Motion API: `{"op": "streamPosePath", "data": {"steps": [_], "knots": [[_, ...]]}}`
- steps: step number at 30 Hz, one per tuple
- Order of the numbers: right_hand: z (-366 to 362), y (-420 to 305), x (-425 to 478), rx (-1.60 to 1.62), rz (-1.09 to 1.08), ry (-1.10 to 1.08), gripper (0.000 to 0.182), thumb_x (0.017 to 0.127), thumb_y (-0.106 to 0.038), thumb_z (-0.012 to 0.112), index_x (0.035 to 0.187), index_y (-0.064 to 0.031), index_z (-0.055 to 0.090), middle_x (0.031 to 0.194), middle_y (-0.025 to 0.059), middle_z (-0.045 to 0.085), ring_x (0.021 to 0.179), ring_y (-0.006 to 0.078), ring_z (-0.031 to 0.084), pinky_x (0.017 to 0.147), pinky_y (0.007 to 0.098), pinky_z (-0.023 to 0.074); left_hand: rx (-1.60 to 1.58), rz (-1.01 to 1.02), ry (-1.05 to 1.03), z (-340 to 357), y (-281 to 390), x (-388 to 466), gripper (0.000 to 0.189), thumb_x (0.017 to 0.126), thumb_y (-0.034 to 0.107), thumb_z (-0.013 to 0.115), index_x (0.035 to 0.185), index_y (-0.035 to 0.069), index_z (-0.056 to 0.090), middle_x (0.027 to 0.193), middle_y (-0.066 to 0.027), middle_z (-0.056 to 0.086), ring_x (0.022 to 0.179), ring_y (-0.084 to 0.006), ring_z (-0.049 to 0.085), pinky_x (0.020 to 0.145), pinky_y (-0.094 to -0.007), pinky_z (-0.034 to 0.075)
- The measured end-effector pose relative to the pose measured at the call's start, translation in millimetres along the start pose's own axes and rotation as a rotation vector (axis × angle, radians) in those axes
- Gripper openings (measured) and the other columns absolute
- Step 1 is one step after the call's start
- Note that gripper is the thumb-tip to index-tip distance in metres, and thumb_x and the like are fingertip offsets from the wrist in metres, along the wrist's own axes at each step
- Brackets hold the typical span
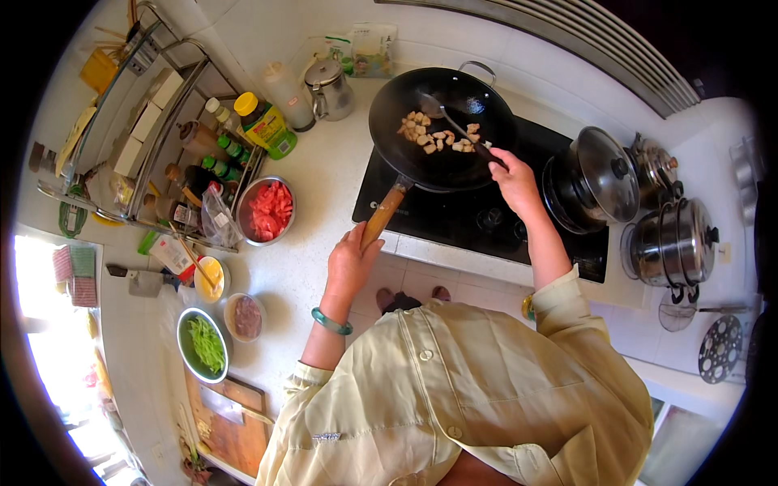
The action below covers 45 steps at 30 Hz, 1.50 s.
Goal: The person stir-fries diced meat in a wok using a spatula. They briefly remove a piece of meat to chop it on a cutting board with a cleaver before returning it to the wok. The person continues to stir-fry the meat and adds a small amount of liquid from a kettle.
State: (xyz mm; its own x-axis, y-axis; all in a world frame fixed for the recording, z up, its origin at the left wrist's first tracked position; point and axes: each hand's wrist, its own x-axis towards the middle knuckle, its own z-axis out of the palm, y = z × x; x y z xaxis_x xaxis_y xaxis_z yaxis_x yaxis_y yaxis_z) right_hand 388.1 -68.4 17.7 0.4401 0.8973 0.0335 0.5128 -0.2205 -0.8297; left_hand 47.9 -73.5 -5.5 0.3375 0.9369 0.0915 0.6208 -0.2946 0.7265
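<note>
My left hand (351, 262) is closed around the wooden handle (384, 214) of a black wok (419, 167), which sits on the left part of the black glass cooktop (450, 219). In my right hand (514, 181) is the dark handle of a metal spatula (460, 129); its blade lies inside the wok, just above the food. Small browned pieces of what looks like meat (417, 126) are spread in the wok, with some near the spatula's shaft. Left of the wok, a steel bowl (295, 212) holds chopped red pieces, possibly tomato.
Bowls with beaten egg (213, 280), sliced meat (245, 318) and green strips (206, 345) stand at left. A cleaver (222, 404) lies on a wooden cutting board (228, 443). Bottles fill a metal rack (182, 54). Lidded pots (608, 176) stand right; a metal pitcher (333, 91) stands behind.
</note>
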Motion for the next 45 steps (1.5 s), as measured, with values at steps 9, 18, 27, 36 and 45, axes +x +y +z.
{"op": "streamPosePath", "data": {"steps": [9,18,27,36,45], "knots": [[-61.2,-39.3,-48.2,-0.509,-0.263,-0.095,0.031,0.079,-0.005,0.064,0.109,-0.0164,0.065,0.088,0.0114,0.054,0.083,0.0311,0.057,0.072,0.0380,0.0455,-0.043,0.014,0.006,0.4,-2.9,0.4,0.046,0.083,0.023,0.067,0.118,-0.003,0.055,0.100,-0.0222,0.063,0.091,-0.0380,0.061,0.078,-0.0400,0.050],[-147.1,-76.1,-99.5,-0.551,-0.142,-0.081,0.035,0.076,-0.001,0.065,0.109,-0.0141,0.066,0.086,0.0115,0.055,0.080,0.0303,0.056,0.071,0.0359,0.0443,-0.051,0.009,0.024,0.3,-2.9,-1.1,0.045,0.082,0.022,0.067,0.118,-0.003,0.055,0.100,-0.0214,0.063,0.090,-0.0375,0.062,0.078,-0.0395,0.050],[-82.6,-14.2,-58.0,-0.342,-0.072,0.014,0.031,0.085,-0.009,0.061,0.116,-0.0133,0.061,0.089,0.0135,0.058,0.084,0.0317,0.058,0.075,0.0357,0.0454,-0.046,0.001,0.052,2.8,-2.5,-1.4,0.045,0.082,0.022,0.067,0.119,0.000,0.056,0.100,-0.0202,0.063,0.089,-0.0367,0.062,0.077,-0.0394,0.050],[-42.7,15.3,-11.5,-0.181,-0.012,0.111,0.031,0.091,-0.017,0.058,0.121,-0.0079,0.059,0.084,0.0105,0.065,0.075,0.0149,0.058,0.073,0.0280,0.0467,-0.050,-0.038,0.056,0.3,2.8,-9.4,0.043,0.083,0.017,0.068,0.120,-0.001,0.055,0.100,-0.0193,0.062,0.089,-0.0321,0.062,0.077,-0.0354,0.049],[-45.0,-31.6,-47.5,0.078,0.024,-0.167,0.031,0.092,-0.012,0.055,0.122,-0.0063,0.058,0.080,0.0013,0.058,0.071,0.0077,0.050,0.065,0.0222,0.0416,-0.096,-0.010,0.088,0.4,-2.2,-10.2,0.043,0.082,0.019,0.068,0.118,0.000,0.055,0.094,-0.0199,0.061,0.085,-0.0371,0.061,0.075,-0.0394,0.050]]}}
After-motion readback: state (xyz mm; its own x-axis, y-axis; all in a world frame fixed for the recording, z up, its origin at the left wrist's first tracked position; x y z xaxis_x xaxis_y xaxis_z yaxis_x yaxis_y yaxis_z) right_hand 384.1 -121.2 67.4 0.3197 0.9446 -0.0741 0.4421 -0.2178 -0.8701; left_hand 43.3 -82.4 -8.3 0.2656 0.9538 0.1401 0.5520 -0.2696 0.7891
